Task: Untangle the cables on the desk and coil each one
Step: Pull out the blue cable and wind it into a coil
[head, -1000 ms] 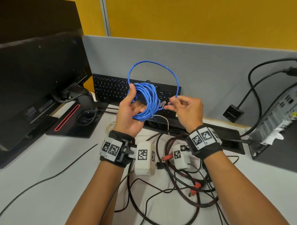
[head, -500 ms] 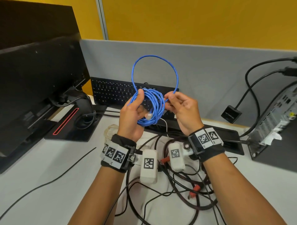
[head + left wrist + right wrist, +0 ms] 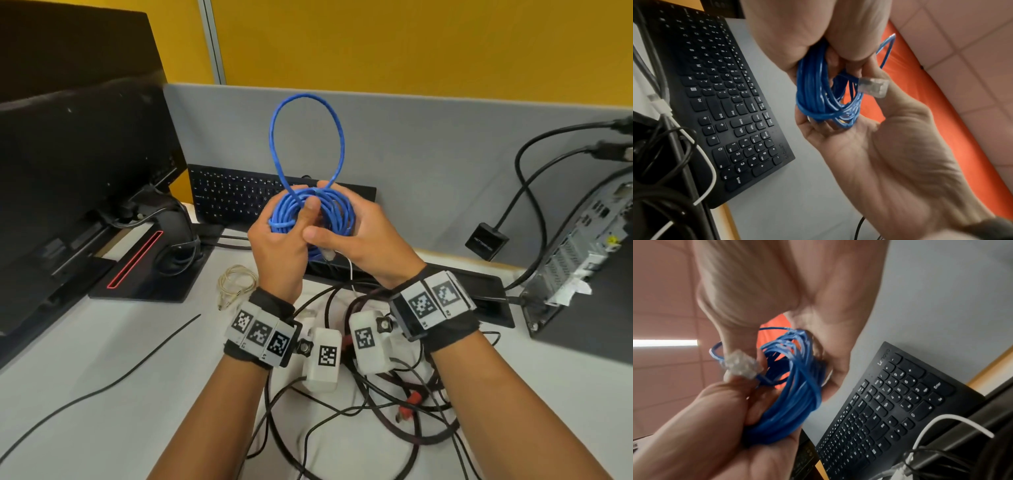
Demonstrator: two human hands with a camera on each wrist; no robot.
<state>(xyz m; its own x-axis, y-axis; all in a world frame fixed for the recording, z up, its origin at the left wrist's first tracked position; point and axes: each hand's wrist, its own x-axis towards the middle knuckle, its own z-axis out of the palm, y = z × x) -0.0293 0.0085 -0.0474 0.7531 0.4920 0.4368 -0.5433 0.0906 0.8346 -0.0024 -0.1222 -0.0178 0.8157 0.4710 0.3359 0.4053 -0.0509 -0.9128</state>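
Both hands, left [image 3: 277, 246] and right [image 3: 363, 240], curled round a coiled blue network cable [image 3: 310, 212] with a clear plastic plug [image 3: 873, 86], held above the white tabletop [image 3: 102, 359] before a black keyboard [image 3: 898, 405] lettered "Lenovo", one loose loop standing upward, tangled black cables [image 3: 359, 418] lying below the wrists.

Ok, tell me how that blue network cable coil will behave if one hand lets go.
The blue network cable looks springy: one big loop stands up unsupported above the bundle, so turns will probably spring loose. It seems light, since the left hand and right hand hold it in mid-air. The clear plug hangs loose inside the coil and may snag.
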